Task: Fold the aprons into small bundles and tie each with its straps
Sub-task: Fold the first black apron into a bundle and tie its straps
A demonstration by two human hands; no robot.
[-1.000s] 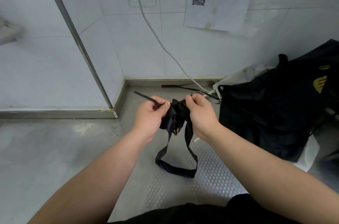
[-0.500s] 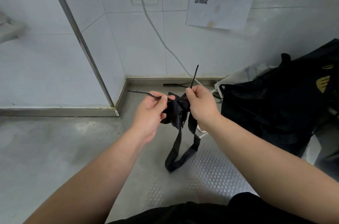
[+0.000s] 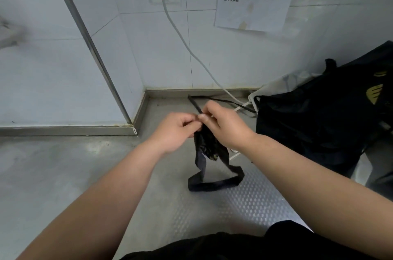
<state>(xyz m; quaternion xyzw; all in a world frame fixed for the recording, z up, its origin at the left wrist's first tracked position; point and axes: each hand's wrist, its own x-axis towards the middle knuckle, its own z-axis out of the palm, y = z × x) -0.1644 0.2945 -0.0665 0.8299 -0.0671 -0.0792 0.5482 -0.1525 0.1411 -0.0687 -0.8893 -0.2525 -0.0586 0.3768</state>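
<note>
Two hands work above the steel counter (image 3: 63,174), just past the wide strap loop (image 3: 212,185) that droops from the small black apron bundle (image 3: 207,144) onto the metal. The left hand (image 3: 176,130) and the right hand (image 3: 225,125) are both curled, fingertips pinching at the bundle's top, where a thin strap (image 3: 194,103) pokes up toward the wall. I judge this the tying step, with the folding done and the knot not yet drawn; next the ends need crossing and pulling snug without loosening the folds, while the dark fabric heap (image 3: 319,123) far right may hold more aprons.
</note>
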